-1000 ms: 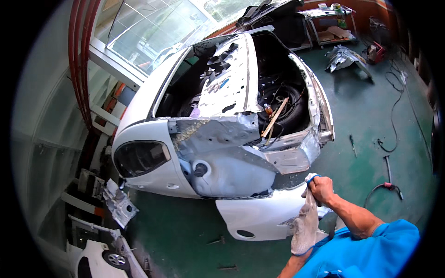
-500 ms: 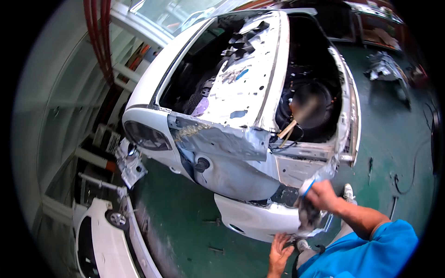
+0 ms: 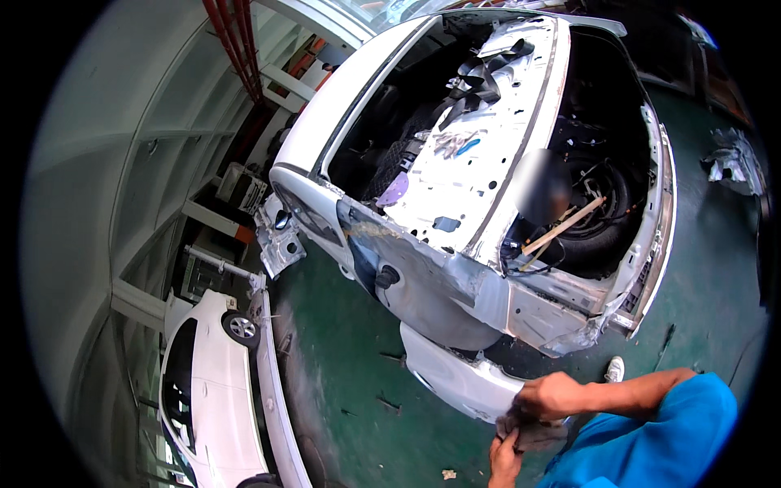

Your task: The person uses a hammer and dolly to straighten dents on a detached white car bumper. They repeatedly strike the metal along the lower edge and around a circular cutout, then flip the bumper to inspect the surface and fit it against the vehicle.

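Observation:
In front of my body, my right hand [image 3: 553, 396] is closed in a fist above a soft, crumpled grey-brown piece of fabric [image 3: 543, 436]. From below, my left hand [image 3: 504, 462] meets the fabric, thumb and fingers bent against it. Its exact kind is hard to make out. Just beyond my hands lies the white rear corner panel [image 3: 451, 372] of a stripped car body [image 3: 476, 191]. Torn, bent metal [image 3: 573, 335] edges that corner. Wooden sticks [image 3: 565, 226] lean in the open trunk, beside a tire [image 3: 606, 203].
Gloves [image 3: 452, 145] and black straps [image 3: 488, 85] lie on the car's bare metal shelf. At the lower left is another white car [image 3: 213, 382]. Tools [image 3: 389, 404] are scattered on the green floor [image 3: 325, 346]. Crumpled metal [image 3: 732, 161] sits at the far right.
My right hand has come down and left from the torn metal corner with the fabric. My left hand, open before, now bends against it. The view has shifted, moving the car up and right.

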`<state>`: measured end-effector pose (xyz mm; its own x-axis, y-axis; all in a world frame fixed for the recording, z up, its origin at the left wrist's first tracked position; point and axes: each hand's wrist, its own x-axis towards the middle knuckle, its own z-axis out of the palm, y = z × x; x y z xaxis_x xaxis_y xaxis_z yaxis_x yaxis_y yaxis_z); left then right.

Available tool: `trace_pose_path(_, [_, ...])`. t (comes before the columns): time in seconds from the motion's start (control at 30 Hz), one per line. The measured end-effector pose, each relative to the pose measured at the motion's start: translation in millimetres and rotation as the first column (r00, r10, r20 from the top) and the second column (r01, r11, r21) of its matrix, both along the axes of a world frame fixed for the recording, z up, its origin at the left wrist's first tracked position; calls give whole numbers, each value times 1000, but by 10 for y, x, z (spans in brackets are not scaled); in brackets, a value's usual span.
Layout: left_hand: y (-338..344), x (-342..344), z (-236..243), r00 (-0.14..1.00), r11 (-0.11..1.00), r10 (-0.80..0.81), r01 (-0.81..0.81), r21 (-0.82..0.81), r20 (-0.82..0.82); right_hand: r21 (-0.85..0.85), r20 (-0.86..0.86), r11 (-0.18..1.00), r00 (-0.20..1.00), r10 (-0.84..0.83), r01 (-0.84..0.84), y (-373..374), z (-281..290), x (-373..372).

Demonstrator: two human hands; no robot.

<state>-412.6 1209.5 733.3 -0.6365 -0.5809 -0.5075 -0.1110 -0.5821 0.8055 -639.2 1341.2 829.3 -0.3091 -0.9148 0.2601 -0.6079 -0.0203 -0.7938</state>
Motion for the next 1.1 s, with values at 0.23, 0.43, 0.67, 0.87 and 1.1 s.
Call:
trace_pose_path(0.23, [364, 164, -62, 954, 975, 176, -135, 177, -243, -80, 135, 944, 934, 330, -321, 106, -59, 296])
trace_pose_path(0.43, [637, 113, 522, 932, 904, 153, 3, 428, -328, 101, 82, 908, 912, 401, -408, 250, -114, 266])
trace_pose_path(0.67, [361, 521, 25, 989, 932, -28, 79, -354, 147, -244, -58, 905, 926, -374, 350, 286, 1170, -1792])
trace_pose_path(0.87, [604, 1205, -1516, 772, 790, -207, 495, -363, 601, -202, -270, 562, 506, -819, 802, -12, 2114, -3349])
trace_pose_path(1.1, [1665, 1389, -1644, 967, 993, 5, 25, -116, 253, -616, 203, 740, 962, -182, 270, 557, 2051, -2585])
